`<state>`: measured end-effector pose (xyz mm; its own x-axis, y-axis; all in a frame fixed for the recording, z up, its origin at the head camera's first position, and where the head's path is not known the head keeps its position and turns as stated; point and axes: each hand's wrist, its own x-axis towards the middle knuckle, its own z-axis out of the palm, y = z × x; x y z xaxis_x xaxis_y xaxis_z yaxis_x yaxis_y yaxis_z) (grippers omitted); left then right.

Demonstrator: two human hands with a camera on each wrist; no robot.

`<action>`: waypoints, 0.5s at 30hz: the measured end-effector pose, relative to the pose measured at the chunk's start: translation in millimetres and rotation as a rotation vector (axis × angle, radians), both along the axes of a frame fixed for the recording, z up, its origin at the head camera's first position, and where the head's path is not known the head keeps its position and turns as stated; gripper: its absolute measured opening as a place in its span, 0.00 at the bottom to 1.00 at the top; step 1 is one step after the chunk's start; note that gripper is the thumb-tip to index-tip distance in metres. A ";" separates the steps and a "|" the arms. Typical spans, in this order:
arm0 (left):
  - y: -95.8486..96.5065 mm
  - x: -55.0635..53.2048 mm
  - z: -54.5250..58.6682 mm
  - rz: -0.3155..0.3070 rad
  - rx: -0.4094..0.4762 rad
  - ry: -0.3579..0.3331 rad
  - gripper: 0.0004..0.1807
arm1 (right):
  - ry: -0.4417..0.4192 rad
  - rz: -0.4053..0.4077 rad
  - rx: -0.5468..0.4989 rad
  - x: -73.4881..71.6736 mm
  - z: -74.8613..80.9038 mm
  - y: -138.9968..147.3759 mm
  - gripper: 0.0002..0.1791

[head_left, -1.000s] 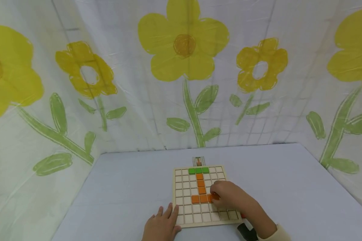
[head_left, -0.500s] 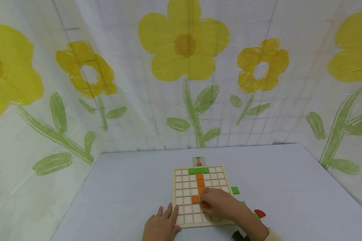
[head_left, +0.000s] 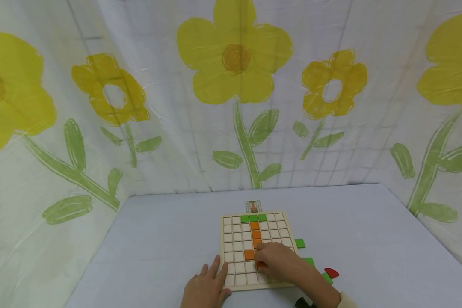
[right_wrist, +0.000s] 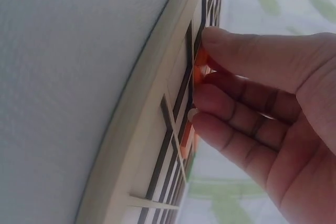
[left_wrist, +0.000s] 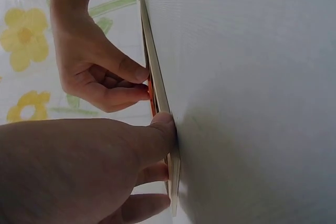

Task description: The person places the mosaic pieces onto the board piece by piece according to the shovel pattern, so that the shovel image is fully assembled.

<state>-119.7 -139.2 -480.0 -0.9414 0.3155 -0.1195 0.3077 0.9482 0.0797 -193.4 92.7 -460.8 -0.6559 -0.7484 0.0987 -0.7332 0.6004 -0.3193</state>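
A square wooden grid board lies on the table, with a row of green tiles at its far edge and a column of orange tiles below them. My right hand is over the board's lower middle and pinches an orange square tile between thumb and fingers. Part of the lower orange row is hidden under this hand. Fingers spread, my left hand rests at the near left corner. In the left wrist view its thumb and fingertips touch the board's edge.
Loose green tiles lie to the board's right, beside a red quarter-round piece. A small card with a printed grid pattern lies behind the board. A flowered curtain hangs behind the table.
From the right end of the lower orange row, my right hand has moved left and a little nearer, uncovering the loose pieces at right. My left hand has stayed put.
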 end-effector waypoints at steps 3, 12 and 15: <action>-1.2 -0.7 -0.8 -0.007 0.002 -0.002 0.35 | -0.008 0.001 -0.015 0.2 0.4 1.4 0.12; -2.2 -1.5 -4.2 -0.011 -0.001 -0.003 0.36 | -0.070 0.005 -0.011 -8.7 4.1 21.4 0.13; -2.3 -1.4 -4.8 -0.014 -0.004 0.004 0.36 | -0.099 -0.027 -0.021 -15.1 7.4 36.4 0.11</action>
